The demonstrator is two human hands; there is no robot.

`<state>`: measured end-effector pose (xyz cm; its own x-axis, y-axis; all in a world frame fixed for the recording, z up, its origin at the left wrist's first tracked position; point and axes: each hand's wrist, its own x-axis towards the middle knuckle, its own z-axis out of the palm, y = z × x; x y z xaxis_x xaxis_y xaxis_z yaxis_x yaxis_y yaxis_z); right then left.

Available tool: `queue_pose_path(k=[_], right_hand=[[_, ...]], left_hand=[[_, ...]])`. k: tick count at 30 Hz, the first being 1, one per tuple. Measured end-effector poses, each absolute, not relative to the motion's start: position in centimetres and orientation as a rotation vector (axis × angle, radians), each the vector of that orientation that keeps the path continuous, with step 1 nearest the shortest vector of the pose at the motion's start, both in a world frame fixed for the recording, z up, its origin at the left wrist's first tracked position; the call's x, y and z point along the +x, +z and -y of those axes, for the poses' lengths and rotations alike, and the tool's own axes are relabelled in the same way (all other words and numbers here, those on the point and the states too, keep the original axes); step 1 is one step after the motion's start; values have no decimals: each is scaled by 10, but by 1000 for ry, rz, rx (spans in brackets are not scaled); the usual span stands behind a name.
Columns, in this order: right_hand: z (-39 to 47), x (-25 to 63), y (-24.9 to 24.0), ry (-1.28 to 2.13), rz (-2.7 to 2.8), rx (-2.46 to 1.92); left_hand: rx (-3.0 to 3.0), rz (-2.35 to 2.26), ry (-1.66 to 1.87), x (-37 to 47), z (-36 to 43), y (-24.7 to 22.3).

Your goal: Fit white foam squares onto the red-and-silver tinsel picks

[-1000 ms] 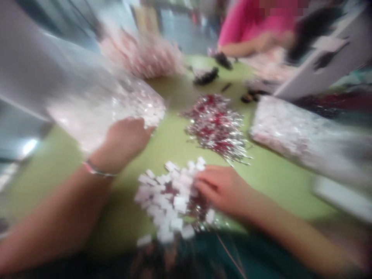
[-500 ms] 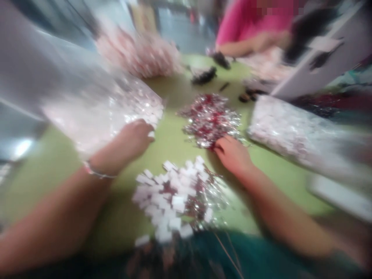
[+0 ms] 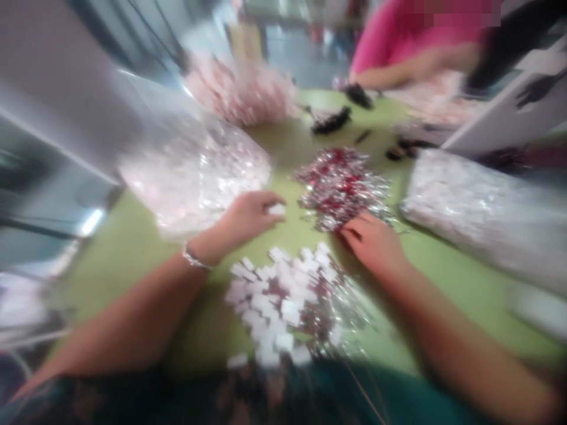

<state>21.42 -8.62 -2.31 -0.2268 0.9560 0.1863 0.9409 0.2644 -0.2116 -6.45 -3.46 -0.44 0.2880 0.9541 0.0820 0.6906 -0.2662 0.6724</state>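
My left hand (image 3: 248, 215), with a bracelet at its wrist, pinches a small white tag (image 3: 277, 209) between thumb and fingers. It is over the table beside a clear plastic bag (image 3: 177, 177) of white pieces. My right hand (image 3: 375, 237) reaches to the near edge of a pile of shiny silver and red pieces (image 3: 343, 189). Its fingers are closed together there; blur hides what is between them. Nearer to me lies a heap of white tags (image 3: 274, 307) with thin brown and silver strands (image 3: 341, 313) at its right side.
On the green table (image 3: 447, 289), another clear bag of white pieces (image 3: 465, 195) lies at the right. Pale pink bundles (image 3: 239, 91) and small dark bundles (image 3: 330, 120) are farther back. A person in pink (image 3: 390, 44) works across the table, near an upright white panel (image 3: 509, 112).
My left hand has come away from the bag's edge toward the middle, bringing the white tag. My right hand stays at the silver and red pile. The whole view has shifted slightly.
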Motion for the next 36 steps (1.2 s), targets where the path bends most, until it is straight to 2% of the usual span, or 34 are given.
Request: queue_pose_path(k=[3,9,18,28,36], right_hand=[[86,217,-23,98,2222,-1655],[82,213,-23,116,2331,-1778],[84,218,-24,100,2245,-1609],[110,196,-3,487,2195,-1403],[112,195,-7,280,2250,-1334]], left_hand=[[1900,-1337,757,-55,44,-2],[1558,-1229,713,-51,47,-11],[1295,-1040,763,-50,46,-21],[1259,-1039,741,-33,62,-26],[1297,-1005,661,-34,63,-25]])
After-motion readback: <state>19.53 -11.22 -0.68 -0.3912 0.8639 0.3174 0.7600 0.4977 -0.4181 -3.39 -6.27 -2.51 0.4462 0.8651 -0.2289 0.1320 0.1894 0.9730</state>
